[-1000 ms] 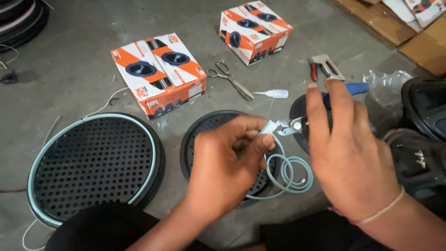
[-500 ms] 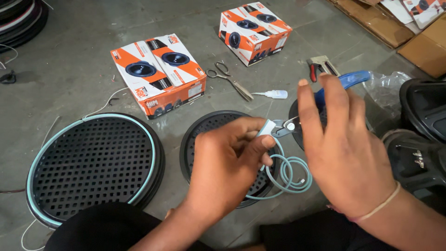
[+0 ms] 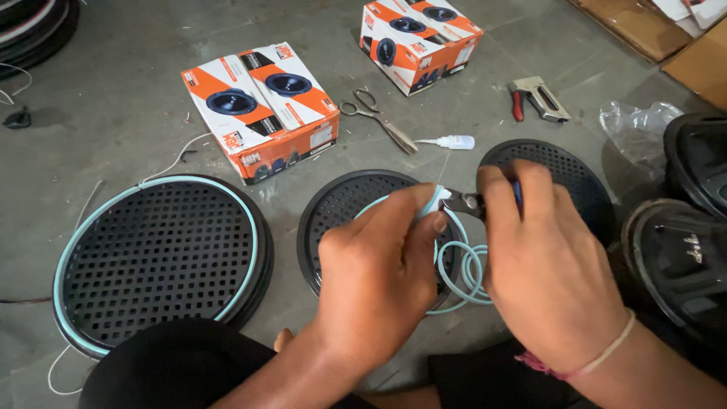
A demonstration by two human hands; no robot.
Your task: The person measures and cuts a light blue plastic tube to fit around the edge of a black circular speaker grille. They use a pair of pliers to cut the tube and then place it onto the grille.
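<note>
1. Our left hand [image 3: 379, 265] pinches the end of a pale teal cord [image 3: 462, 273] between thumb and fingers, just above the middle grille [image 3: 341, 208].
2. Our right hand [image 3: 545, 265] is closed around pliers [image 3: 463, 203], whose dark tip meets the cord end right beside the left fingers; a bit of blue handle shows between the right fingers.
3. The rest of the cord hangs in loose coils between the two hands, over the near right edge of the middle grille.
4. A big round grille [image 3: 159, 257] with a teal rim lies on the floor [image 3: 113, 113] to the left.
5. A third grille [image 3: 568, 163] lies to the right, partly behind the right hand.
6. Two orange and white boxes sit farther off: one box [image 3: 261, 106] far left of the hands, a second box [image 3: 420, 42] beyond it to the right.
7. Between the boxes and the grilles lie scissors [image 3: 379, 121], a small white glue bottle [image 3: 450, 142] and a stapler [image 3: 539, 98] with a red handle.
8. A clear plastic bag [image 3: 636, 121] and black speakers [image 3: 681, 250] are at the right edge.
</note>
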